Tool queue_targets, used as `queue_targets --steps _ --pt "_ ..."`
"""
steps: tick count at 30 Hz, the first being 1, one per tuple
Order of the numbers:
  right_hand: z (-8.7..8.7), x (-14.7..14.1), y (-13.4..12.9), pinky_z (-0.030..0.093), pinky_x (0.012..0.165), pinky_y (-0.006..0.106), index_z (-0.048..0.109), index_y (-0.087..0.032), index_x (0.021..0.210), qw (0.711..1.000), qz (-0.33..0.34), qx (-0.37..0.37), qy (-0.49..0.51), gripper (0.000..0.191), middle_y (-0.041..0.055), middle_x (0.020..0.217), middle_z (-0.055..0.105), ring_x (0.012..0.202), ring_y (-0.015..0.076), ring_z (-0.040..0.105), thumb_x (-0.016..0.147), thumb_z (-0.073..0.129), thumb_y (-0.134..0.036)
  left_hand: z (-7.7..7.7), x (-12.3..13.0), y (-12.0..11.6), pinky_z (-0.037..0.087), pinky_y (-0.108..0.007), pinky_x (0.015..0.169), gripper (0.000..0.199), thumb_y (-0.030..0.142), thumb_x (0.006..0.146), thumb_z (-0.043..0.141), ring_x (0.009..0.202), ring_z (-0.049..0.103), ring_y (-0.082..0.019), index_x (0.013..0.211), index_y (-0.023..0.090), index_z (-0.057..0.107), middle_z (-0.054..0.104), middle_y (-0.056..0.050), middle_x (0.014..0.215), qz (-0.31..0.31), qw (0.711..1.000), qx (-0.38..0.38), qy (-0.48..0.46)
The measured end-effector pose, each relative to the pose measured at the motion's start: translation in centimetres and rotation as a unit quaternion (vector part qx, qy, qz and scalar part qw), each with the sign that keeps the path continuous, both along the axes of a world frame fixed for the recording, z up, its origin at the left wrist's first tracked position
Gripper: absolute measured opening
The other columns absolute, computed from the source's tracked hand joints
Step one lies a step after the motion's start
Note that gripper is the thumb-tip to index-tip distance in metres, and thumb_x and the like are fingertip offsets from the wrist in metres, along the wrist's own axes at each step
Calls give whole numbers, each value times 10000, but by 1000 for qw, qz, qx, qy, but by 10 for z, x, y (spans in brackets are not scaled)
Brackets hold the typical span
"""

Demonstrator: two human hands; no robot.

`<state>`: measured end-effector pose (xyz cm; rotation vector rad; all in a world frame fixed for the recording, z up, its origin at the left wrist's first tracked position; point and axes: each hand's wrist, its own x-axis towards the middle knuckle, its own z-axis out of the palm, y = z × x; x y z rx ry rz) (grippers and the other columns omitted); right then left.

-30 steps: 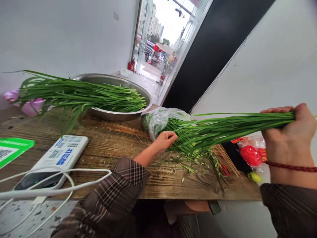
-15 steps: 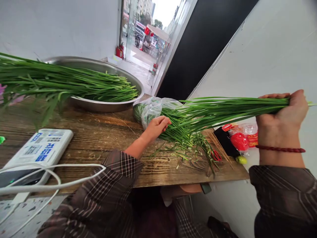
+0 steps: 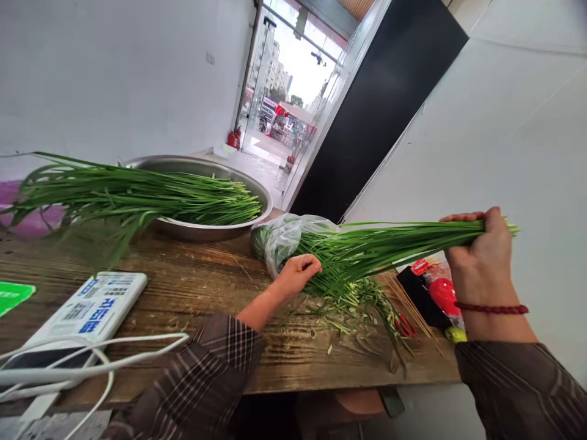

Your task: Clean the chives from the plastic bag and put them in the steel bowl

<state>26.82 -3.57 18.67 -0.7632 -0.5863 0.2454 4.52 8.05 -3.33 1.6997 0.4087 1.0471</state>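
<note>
A long bunch of garlic chives (image 3: 408,240) stretches level above the table's right part, with my right hand (image 3: 481,253) wrapped round it near the pale stem ends. The leaf ends reach left over more chives (image 3: 318,247), which lie partly inside a clear plastic bag (image 3: 285,237). My left hand (image 3: 298,273) is at the front of that bag, fingers pinched together beside the leaves. Whatever may be between those fingertips is hidden. A metal basin (image 3: 213,232) at the back left bears another large heap of chives (image 3: 183,195), its leaves hanging over the left rim.
Chive trimmings (image 3: 342,321) litter the wooden table (image 3: 202,293), near red-handled scissors (image 3: 406,327) and thin sticks (image 3: 413,305). A black box (image 3: 422,296) with red packets stands at the right edge. At left lie a white device (image 3: 110,299) and looping white cables (image 3: 137,354).
The view has tilted upward, so the table sits lower in it. My right hand has come left with the chives, closer to my left hand, which stays pinched by the bag.
</note>
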Motion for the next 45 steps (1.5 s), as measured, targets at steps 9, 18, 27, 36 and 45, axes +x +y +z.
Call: queue_targets --steps 9,18,27,36,45 --pt "-3 -13 -1 515 608 251 463 -170 682 1000 21 11 -10 313 -59 560 461 529 76 491 968 440 -295 -12 8 2 245 -216 483 296 441 780 514 492 319 -85 654 173 511 354 62 510 51 989 -133 -28" --pt "9 -1 -17 473 596 261 469 -190 637 996 -6 -9 -83 327 -63 520 438 492 71 483 942 441 -303 -5 -11 32 377 -231 548 374 463 800 494 579 496 -118 598 160 580 550 -14 605 143 987 -16 74" --pt "-19 -42 -11 528 628 248 524 -201 716 969 133 -105 -180 301 -73 572 529 556 76 563 744 728 -420 54 -1 1 512 -322 767 477 414 818 584 924 622 -188 1233 179 575 624 -100 1162 148 986 79 15" --pt "-49 -92 -12 516 627 253 575 -200 760 915 326 -126 -201 229 -50 644 591 627 99 611 775 724 -373 102 27 -67 515 -373 873 665 376 632 816 1020 626 -258 1194 143 549 684 -94 1069 -185 983 6 16" --pt "-57 -84 -29 534 631 232 594 -203 752 916 366 -121 -106 261 -79 569 515 578 80 577 714 792 -369 97 20 -100 341 -190 418 445 512 722 726 410 433 -48 767 175 439 512 62 543 -300 942 -148 30"
